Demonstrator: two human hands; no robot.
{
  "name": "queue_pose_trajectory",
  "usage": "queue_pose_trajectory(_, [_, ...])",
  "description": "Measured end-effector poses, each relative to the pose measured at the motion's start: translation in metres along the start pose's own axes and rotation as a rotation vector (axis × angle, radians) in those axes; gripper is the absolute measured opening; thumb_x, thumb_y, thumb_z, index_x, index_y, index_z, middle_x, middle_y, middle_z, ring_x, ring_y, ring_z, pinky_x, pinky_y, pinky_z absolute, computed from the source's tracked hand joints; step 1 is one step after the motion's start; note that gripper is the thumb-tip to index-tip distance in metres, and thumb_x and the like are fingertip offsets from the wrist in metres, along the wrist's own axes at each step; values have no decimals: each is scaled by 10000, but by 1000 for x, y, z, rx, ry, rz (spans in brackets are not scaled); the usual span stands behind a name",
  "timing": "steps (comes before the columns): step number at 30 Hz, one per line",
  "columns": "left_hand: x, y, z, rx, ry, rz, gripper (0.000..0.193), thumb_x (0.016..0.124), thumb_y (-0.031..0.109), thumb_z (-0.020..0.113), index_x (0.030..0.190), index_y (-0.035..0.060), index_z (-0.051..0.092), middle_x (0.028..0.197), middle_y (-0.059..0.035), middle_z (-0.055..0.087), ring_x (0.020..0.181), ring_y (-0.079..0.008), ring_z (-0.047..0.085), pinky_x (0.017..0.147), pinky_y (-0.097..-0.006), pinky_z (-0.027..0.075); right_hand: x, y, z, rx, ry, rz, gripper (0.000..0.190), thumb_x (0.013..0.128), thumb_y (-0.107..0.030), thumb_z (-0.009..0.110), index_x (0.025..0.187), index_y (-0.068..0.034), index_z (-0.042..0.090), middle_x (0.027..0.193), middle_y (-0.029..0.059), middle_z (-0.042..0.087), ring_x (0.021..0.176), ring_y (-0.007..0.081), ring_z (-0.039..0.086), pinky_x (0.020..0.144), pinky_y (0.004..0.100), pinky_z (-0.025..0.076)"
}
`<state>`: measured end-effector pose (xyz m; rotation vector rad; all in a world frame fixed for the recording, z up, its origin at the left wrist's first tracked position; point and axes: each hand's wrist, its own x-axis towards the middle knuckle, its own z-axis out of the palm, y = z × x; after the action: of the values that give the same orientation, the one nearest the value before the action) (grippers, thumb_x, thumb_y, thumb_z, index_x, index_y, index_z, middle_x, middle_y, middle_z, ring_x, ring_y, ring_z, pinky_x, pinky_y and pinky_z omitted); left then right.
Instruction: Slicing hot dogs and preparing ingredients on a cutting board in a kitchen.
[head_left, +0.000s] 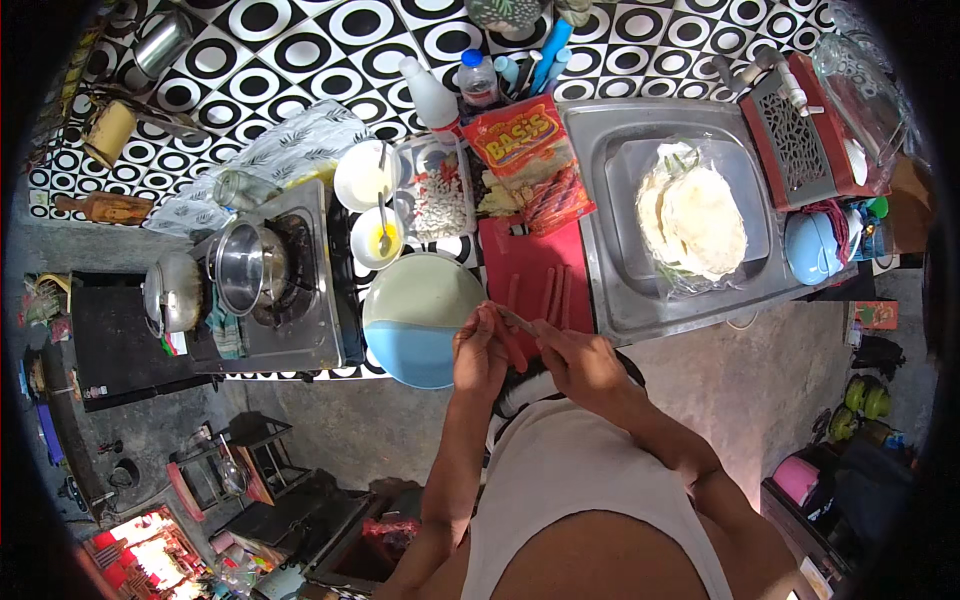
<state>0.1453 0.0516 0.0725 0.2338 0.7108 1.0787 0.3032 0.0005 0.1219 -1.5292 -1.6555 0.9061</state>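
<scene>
My left hand (480, 351) holds a reddish sausage (510, 346) at its upper end, over the near edge of a red cutting board (517, 259). In my right hand (581, 364) is a small knife (517, 320), its blade pointing left against the sausage's top. Several thin sausages (554, 296) lie lengthwise on the board. At the board's far end rests a red plastic sausage package (530, 165). Left of my left hand is a large round green and blue plate (424, 315). Whether the blade has cut into the sausage cannot be told.
White bowls (364, 176) and a clear tray of chopped food (439, 191) stand beyond the plate. A gas stove (300, 349) with a steel bowl (240, 268) is at left. The steel sink (600, 225) at right holds bagged flatbreads (701, 221). Bottles stand behind the tray.
</scene>
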Motion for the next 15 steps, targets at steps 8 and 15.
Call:
queue_pose_trajectory(8, [-2, 0, 7, 13, -19, -6, 158, 941, 158, 497, 980, 32, 585, 922, -49, 596, 849, -157, 554, 795, -300, 454, 1, -2, 5, -48, -3, -4, 339, 834, -34, 561, 1170, -6, 525, 716, 189, 585, 620, 356, 598, 518, 418, 467])
queue_pose_trajectory(15, [-6, -3, 20, 7, 58, -79, 157, 941, 156, 500, 992, 35, 586, 961, -67, 607, 897, -164, 566, 834, -305, 457, 3, 4, 18, -34, 113, -86, 350, 826, -23, 569, 1171, 10, 521, 699, 184, 578, 594, 349, 591, 503, 417, 465])
